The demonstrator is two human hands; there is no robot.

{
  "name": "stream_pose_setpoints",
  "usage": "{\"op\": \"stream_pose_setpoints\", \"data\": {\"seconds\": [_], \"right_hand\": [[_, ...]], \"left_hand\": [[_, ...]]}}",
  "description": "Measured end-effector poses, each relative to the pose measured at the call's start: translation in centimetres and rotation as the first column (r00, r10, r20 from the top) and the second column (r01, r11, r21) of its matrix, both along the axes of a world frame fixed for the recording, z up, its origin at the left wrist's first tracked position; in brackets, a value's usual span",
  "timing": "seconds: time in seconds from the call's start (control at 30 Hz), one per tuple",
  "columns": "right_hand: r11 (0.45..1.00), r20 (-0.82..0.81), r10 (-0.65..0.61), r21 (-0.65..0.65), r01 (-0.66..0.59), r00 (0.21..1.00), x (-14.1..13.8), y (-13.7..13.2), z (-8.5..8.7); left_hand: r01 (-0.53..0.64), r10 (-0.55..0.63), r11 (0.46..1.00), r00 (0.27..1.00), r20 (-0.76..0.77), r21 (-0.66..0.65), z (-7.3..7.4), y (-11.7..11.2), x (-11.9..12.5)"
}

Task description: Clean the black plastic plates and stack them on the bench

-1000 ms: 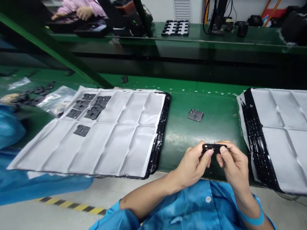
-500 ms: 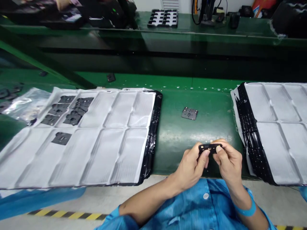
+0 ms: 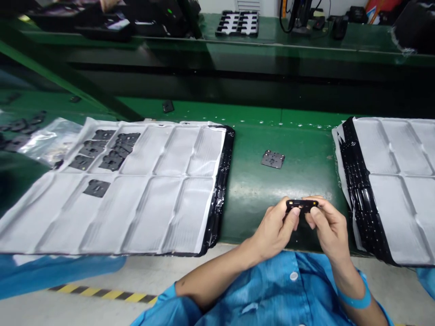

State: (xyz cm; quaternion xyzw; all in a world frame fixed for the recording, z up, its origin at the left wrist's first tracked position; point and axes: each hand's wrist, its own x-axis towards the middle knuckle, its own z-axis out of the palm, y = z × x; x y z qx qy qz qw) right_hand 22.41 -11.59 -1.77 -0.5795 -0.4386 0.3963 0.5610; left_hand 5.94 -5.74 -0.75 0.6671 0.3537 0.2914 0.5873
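Note:
A small flat black part (image 3: 302, 205) is pinched between both of my hands, edge-on to the camera, over the near edge of the green belt (image 3: 306, 149). My left hand (image 3: 275, 228) grips its left end with thumb and fingers. My right hand (image 3: 326, 226) grips its right end in the same way. Another black part (image 3: 272, 159) lies flat on the belt beyond my hands, apart from them.
A black tray with a white sheet (image 3: 163, 181) lies to my left, with several black parts (image 3: 108, 151) at its far left. A second sheeted tray (image 3: 397, 176) lies to my right. A plastic bag (image 3: 50, 140) sits far left. A black tray (image 3: 238, 23) rests on the far bench.
My hands have kept hold of the part and turned it slightly. The view has shifted a little, so the trays sit slightly differently in frame.

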Motion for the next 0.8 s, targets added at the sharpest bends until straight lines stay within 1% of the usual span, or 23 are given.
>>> {"op": "stream_pose_setpoints", "data": {"seconds": [0.1,0.17,0.27,0.43,0.67,0.8], "right_hand": [[0.999,0.069,-0.041,0.008,0.04,0.997,0.0,0.1,0.6],[0.999,0.105,-0.033,0.033,0.03,0.994,-0.1,0.0,0.9],[0.998,0.162,-0.025,0.067,0.015,0.987,-0.2,-0.2,1.0],[0.995,0.211,-0.022,0.101,0.0,0.977,-0.1,-0.6,0.6],[0.992,0.248,-0.038,0.123,0.008,0.968,0.0,-1.0,0.2],[0.991,0.268,-0.044,0.137,0.007,0.962,-0.1,-1.0,0.2]], "left_hand": [[0.025,-0.023,0.998,0.999,0.047,-0.051,0.1,0.2,-0.1],[0.005,0.001,0.996,0.997,0.073,-0.087,0.2,0.4,-0.1],[-0.049,0.058,0.991,0.996,0.073,-0.123,0.3,0.5,0.0],[-0.072,0.079,0.993,0.994,0.073,-0.096,0.1,0.5,0.4],[-0.055,0.065,0.995,0.99,0.124,-0.079,-1.3,0.5,0.5],[-0.065,0.076,0.993,0.991,0.11,-0.095,-1.2,0.5,0.6]]}}
